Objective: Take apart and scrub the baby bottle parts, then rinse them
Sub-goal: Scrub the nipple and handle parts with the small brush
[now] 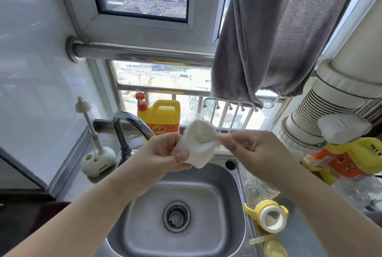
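My left hand grips a white cup-shaped bottle part above the steel sink. My right hand pinches a thin pale stem that runs into the part's mouth; motion blur hides what the stem is. On the counter to the right lie a clear glass bottle body on its side, a yellow collar with handles and a small pale yellow piece. No water runs from the faucet.
A bottle brush stands in its white holder at the left of the sink. A yellow detergent jug sits on the sill behind the faucet. A grey towel hangs overhead; white ducting and an orange-yellow bottle crowd the right.
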Tool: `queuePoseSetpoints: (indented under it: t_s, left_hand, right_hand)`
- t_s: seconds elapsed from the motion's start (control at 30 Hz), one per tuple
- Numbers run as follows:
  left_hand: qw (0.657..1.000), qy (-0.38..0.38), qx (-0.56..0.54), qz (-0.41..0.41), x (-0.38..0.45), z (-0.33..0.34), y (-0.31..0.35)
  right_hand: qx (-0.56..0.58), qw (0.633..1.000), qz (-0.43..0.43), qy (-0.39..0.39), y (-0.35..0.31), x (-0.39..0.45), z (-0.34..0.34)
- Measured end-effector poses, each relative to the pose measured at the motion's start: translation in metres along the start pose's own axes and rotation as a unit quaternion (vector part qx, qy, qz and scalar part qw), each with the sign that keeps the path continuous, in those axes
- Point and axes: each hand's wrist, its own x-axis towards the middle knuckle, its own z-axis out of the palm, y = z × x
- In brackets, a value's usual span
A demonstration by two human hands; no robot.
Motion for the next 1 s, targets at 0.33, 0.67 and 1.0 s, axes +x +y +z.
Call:
queuePoseSetpoints:
  t_s: [0.33,0.67,1.0]
  left_hand:
    - [0.996,0.024,-0.08,-0.009,-0.003,0.001,0.004]
    - [0.999,0.036,-0.003,-0.027,-0.004,-0.009,0.004]
    - [0.997,0.066,0.02,-0.027,-0.001,-0.003,0.006]
  right_hand:
    - [0.03,0.999,0.023,-0.015,0.0,-0.002,0.002]
    - [-0.057,0.997,0.053,-0.024,0.021,-0.008,-0.002]
    - [-0.037,0.998,0.017,-0.039,0.023,-0.01,0.015]
